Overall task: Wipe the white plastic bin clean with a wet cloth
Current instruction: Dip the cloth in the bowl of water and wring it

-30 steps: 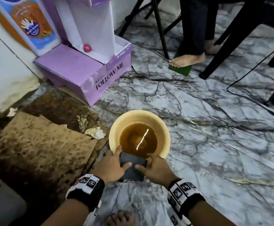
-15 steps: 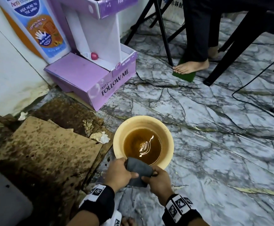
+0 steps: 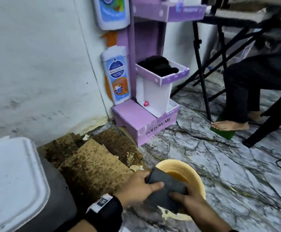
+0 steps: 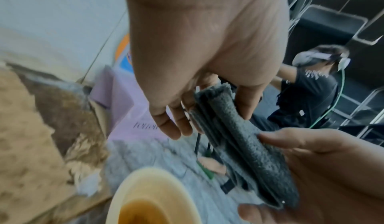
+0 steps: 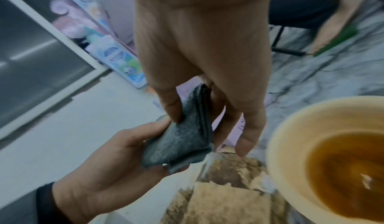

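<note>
A folded dark grey cloth [image 3: 167,185] is held in the air between both hands, over the near rim of a yellow bowl [image 3: 198,180] of brown water. My left hand [image 3: 146,181] grips its left end with the thumb on top. My right hand [image 3: 181,193] pinches its right end. The left wrist view shows the cloth [image 4: 239,129] folded in several layers, and the right wrist view shows the cloth [image 5: 187,142] between thumb and fingers of each hand. The white plastic bin [image 3: 10,181], lid on, stands at the lower left, apart from both hands.
Stained brown cardboard [image 3: 92,166] lies on the marble floor between bin and bowl. A purple cardboard display stand [image 3: 144,121] stands against the wall behind. A seated person's bare foot [image 3: 230,126] and black chair legs [image 3: 203,81] are at the right, with a cable on the floor.
The head view has swung up and left, bringing the white bin into view. Both hands have lifted the cloth and shifted it leftward from above the bowl.
</note>
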